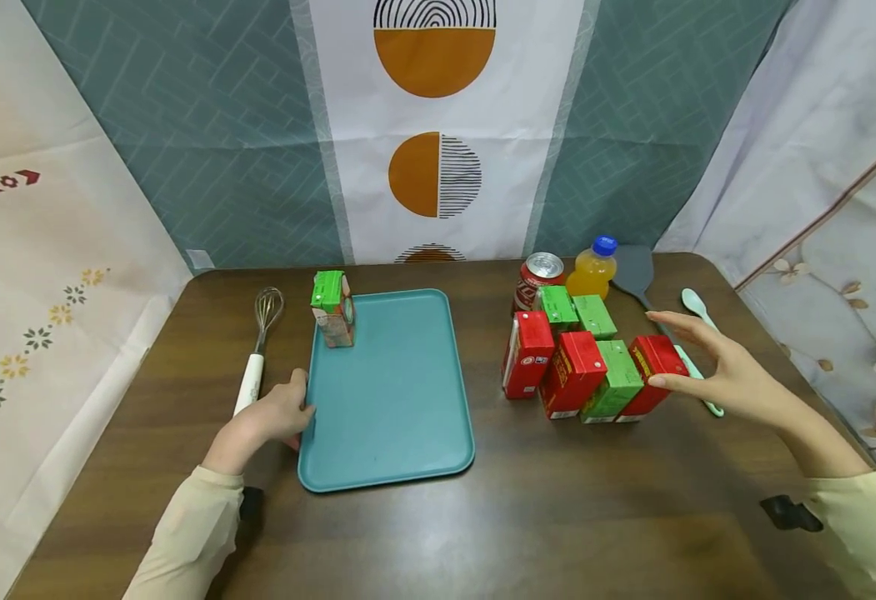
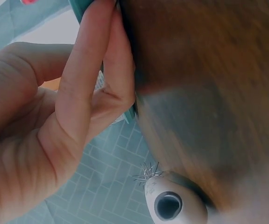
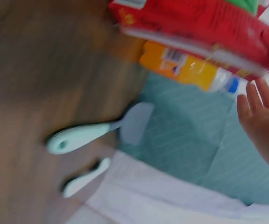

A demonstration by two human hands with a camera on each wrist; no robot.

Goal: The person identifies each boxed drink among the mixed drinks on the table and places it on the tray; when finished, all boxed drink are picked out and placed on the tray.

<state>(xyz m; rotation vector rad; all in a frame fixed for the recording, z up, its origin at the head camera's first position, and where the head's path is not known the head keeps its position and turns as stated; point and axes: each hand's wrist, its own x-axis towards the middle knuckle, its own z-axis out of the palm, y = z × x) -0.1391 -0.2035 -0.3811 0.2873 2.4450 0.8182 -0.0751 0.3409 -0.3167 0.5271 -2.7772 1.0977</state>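
A teal rectangular tray (image 1: 385,392) lies on the left half of the table. My left hand (image 1: 272,415) pinches its left rim between thumb and fingers; the left wrist view shows the fingers (image 2: 85,70) at that edge. On the tray's far left corner stands a small green-topped drink carton (image 1: 332,308). Over on the right, my right hand (image 1: 715,371) spreads thumb and fingers beside the rightmost red drink carton (image 1: 657,358); whether it touches the carton I cannot tell. More red cartons (image 1: 573,371) and green cartons (image 1: 613,379) stand tightly grouped to its left.
Left of the tray lies a whisk (image 1: 252,375) with a white handle. Behind the cartons stand a red soda can (image 1: 538,279) and an orange juice bottle (image 1: 591,273). A grey spatula (image 1: 633,271) and a pale green spoon (image 1: 696,304) lie at the right.
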